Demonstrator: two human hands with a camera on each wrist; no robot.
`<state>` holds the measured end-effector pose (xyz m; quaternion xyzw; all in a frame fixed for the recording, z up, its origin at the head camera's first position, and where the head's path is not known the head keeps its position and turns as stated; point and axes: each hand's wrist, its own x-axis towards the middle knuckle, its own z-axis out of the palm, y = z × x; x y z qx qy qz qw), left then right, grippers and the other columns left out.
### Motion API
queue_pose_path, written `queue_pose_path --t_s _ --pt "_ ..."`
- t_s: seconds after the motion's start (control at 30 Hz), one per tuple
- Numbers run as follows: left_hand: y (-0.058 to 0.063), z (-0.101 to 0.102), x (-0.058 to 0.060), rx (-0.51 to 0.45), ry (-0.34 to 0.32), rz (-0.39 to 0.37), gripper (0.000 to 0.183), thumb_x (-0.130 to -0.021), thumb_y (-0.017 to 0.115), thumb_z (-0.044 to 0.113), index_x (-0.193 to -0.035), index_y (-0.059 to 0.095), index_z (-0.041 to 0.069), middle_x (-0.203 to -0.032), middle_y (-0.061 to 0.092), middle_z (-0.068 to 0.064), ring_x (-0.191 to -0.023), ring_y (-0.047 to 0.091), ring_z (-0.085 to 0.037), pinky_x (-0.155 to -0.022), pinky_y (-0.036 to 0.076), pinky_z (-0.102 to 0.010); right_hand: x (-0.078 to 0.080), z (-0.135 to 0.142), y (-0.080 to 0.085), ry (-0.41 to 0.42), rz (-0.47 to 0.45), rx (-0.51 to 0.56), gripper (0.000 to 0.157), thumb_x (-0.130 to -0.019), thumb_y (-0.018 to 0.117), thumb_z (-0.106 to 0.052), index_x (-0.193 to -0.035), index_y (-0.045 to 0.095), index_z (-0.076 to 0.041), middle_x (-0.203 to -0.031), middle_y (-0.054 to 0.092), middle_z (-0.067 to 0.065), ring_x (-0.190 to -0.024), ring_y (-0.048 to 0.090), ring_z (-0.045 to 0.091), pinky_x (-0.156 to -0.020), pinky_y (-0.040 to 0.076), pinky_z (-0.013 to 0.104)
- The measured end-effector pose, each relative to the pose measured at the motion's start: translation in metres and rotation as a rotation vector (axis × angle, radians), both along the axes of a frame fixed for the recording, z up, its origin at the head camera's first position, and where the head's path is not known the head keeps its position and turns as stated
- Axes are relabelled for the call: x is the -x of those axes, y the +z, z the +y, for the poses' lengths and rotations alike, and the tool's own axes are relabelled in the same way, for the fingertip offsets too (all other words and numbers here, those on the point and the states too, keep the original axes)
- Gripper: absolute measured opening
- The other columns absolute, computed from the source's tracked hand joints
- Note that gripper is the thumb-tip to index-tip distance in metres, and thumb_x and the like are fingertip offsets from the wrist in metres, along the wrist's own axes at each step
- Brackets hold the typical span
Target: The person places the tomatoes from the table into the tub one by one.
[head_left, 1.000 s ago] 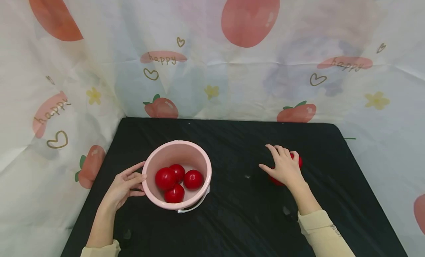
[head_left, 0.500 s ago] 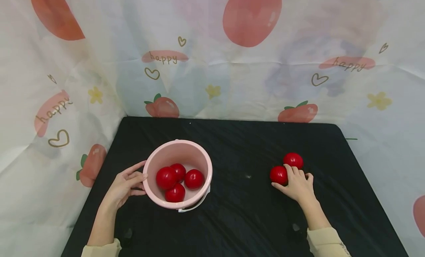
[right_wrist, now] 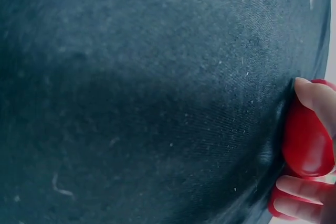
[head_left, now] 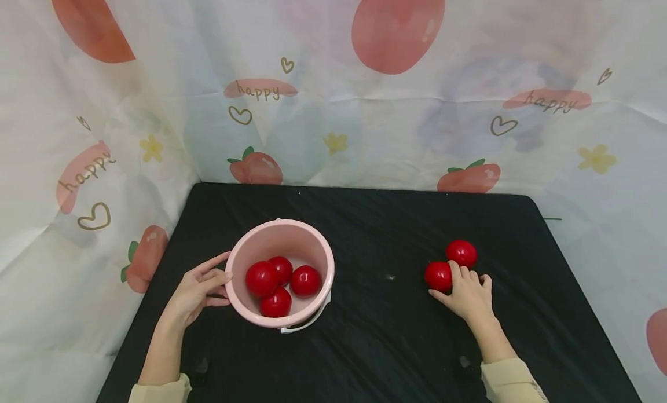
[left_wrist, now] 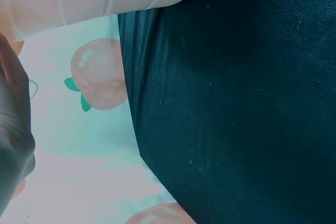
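Observation:
A pink bucket (head_left: 281,232) stands left of the table's middle, its white handle hanging down at the near right side. Inside it lie several glossy red balls (head_left: 262,278). My left hand (head_left: 195,293) grips the bucket's left rim, with thumb and fingers at its edge. On the right, my right hand (head_left: 471,296) holds a red ball (head_left: 438,275) on the table between thumb and fingers. Just behind it lies another red ball (head_left: 461,253). In the right wrist view, the thumb and fingertips curl around the held red ball (right_wrist: 310,140); the second ball is partly hidden.
A black cloth (head_left: 365,345) covers the table, wrinkled toward the front. Behind and at both sides hangs a pale curtain (head_left: 312,44) printed with fruit, hearts and words. The table's left edge shows in the left wrist view.
My right hand has drawn back from above the two balls and come round the nearer one, uncovering both. My left hand and the bucket stay put.

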<state>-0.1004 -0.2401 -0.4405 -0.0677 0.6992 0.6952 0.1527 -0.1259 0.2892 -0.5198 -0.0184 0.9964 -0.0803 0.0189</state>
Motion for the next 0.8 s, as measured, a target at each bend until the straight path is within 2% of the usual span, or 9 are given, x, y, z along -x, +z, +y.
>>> queue_pose_path --t_s 0.23,0.4,0.57,0.8 --pt "-0.001 -0.001 0.0 -0.009 -0.01 0.015 0.058 -0.088 0.06 0.012 -0.139 0.034 0.002 -0.081 0.066 0.0 -0.063 0.065 -0.015 -0.062 0.056 -0.034 0.003 -0.004 0.002 0.057 0.05 -0.075 0.077 -0.064 0.075 -0.041 -0.119 0.043 0.003 -0.107 0.052 0.027 -0.096 0.047 0.044 -0.086 0.026 0.062" --pt "-0.001 -0.001 0.0 -0.004 -0.015 0.016 0.059 -0.088 0.06 0.013 -0.139 0.033 0.003 -0.081 0.066 0.001 -0.064 0.064 -0.014 -0.063 0.056 -0.035 0.007 -0.013 0.014 0.129 0.086 -0.122 0.078 -0.062 0.076 -0.042 -0.118 0.046 0.003 -0.108 0.053 0.024 -0.098 0.046 0.04 -0.088 0.026 0.062" --pt "-0.002 -0.002 0.001 -0.011 -0.017 0.017 0.059 -0.088 0.06 0.012 -0.139 0.033 0.002 -0.081 0.066 0.0 -0.063 0.064 -0.014 -0.063 0.056 -0.035 0.018 -0.031 0.038 0.213 0.143 -0.153 0.076 -0.062 0.075 -0.045 -0.117 0.047 0.0 -0.104 0.054 0.019 -0.095 0.049 0.037 -0.088 0.028 0.06" --pt "-0.002 -0.001 0.001 -0.005 -0.016 0.018 0.059 -0.088 0.061 0.013 -0.139 0.033 0.003 -0.082 0.066 0.0 -0.064 0.065 -0.015 -0.063 0.056 -0.035 0.038 -0.071 0.086 0.361 0.244 -0.188 0.076 -0.062 0.073 -0.048 -0.118 0.05 -0.003 -0.103 0.057 0.016 -0.093 0.052 0.033 -0.089 0.03 0.056"
